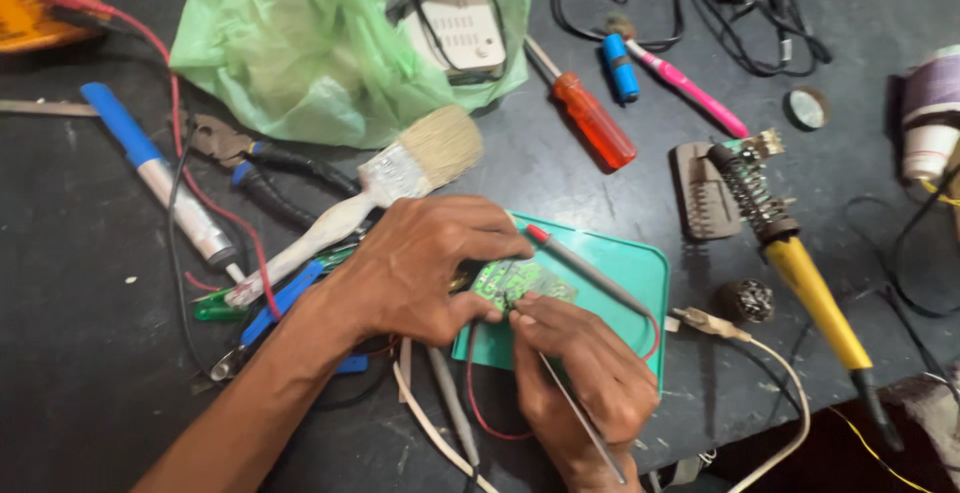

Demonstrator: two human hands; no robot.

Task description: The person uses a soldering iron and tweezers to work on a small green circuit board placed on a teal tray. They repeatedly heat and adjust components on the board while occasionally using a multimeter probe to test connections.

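A small green circuit board [520,281] with pale tracks is being held flat, face up, over the near-left part of a teal plastic tray [620,263], and its left end is hidden under the left hand [425,268]. A thin grey probe [580,418] is gripped in the right hand [580,368], its tip pressed onto the board's near edge. A second, red-tipped probe [585,268] is seen lying slantwise across the tray just behind the board, red wire [475,393] looping out below.

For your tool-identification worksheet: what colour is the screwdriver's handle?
Translucent orange screwdriver handle, clearest in the head view.
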